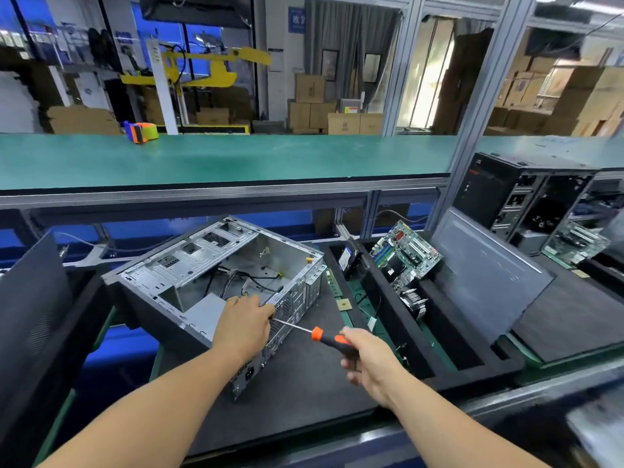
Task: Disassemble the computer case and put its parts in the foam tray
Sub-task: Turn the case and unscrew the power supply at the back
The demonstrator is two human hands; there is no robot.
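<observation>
An open computer case (219, 282), a bare sheet-metal box of stamped and perforated panels, is seen lying on its side on a dark foam-covered surface (304, 393). The left hand (244, 324) is laid over the case's near upper edge, its fingers (266, 312) curled down against the perforated rear panel; whether anything is pinched beneath them cannot be told. The right hand (366, 359) is wrapped around the black-and-orange handle of a screwdriver (317, 334), whose thin steel shaft is angled up and left, its tip hidden just beside the left fingers. Beyond those fingers, loose black cables (243, 278) are seen trailing across the case floor beside a grey box-shaped unit, partly covered by the left hand.

To the right of the right hand lies the black foam tray (435, 349), cut into long rectangular slots. A green motherboard (405, 255) is propped upright in one slot, with a finned metal heatsink (417, 302) below it. A small dark part in the next slot is too shadowed to identify. A flat grey side panel (486, 275) is leaned in the tray's far-right section. A second black tower (520, 201) is cut off at the right edge.
</observation>
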